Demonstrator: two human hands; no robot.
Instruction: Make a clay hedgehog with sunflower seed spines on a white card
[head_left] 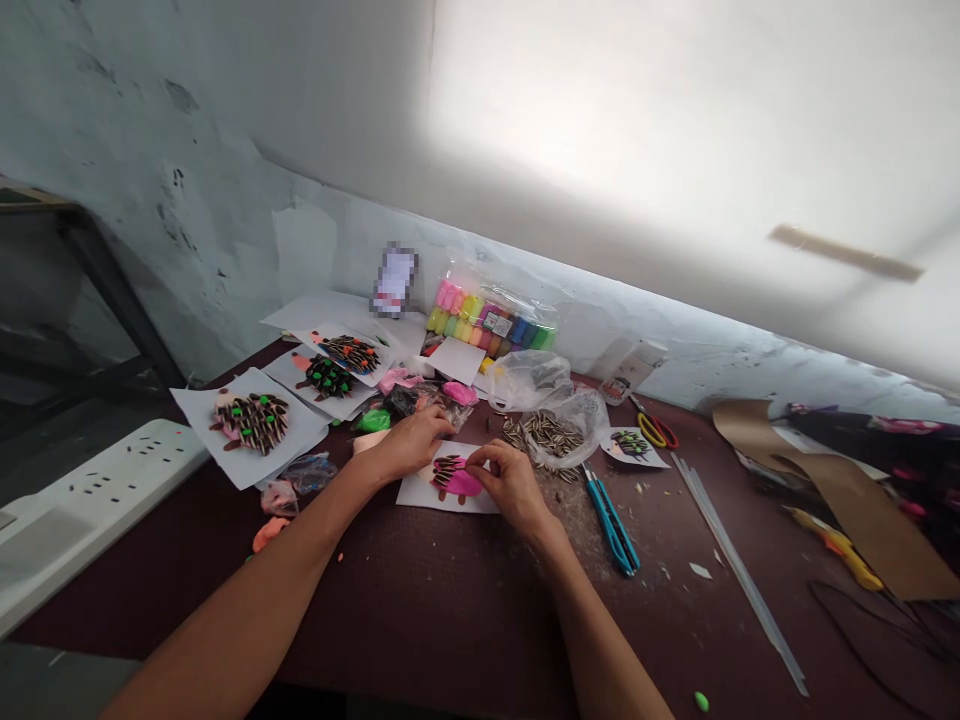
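Observation:
On a small white card (pixel 411 494) lies a pink clay hedgehog shape (pixel 466 484) with a pale head and brown feet. Striped sunflower seeds (pixel 448 466) stick up in rows from its left part. My left hand (pixel 417 440) is over the card's upper left edge, fingers loosely bent and apart, with nothing seen in it. The thumb and fingertips of my right hand (pixel 514 488) are pinched together at the pink clay beside the seeds; whatever is between them is too small to make out. A pile of loose sunflower seeds (pixel 551 440) lies right of the card, partly under a clear plastic bag (pixel 581 420).
Several seed-covered hedgehog cards (pixel 255 422) lie at left, near a white power strip (pixel 97 500). Clay packs (pixel 491 318) and a phone (pixel 394 280) stand against the wall. Right are a teal cutter (pixel 611 525), scissors (pixel 657 430), glue sticks (pixel 739 570) and a yellow-handled glue gun (pixel 840 548).

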